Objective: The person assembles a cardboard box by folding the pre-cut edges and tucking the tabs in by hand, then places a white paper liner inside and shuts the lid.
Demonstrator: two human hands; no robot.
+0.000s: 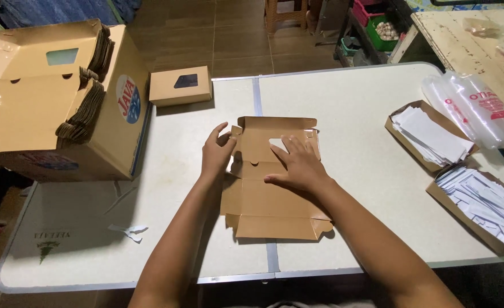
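Both forearms reach in from the table's near edge to a flat, unfolded brown carton blank [266,194] lying across the middle seam of the white table [366,114]. Spread open, the right hand [299,165] presses palm-down on the blank's upper panel beside its window cut-out. At the blank's left edge, the left hand [216,153] pinches a side flap between thumb and fingers. One folded windowed box [181,85] sits at the far edge, beside a big carton [52,102] stacked with blanks; two trays of white paper slips [480,194] line the right edge.
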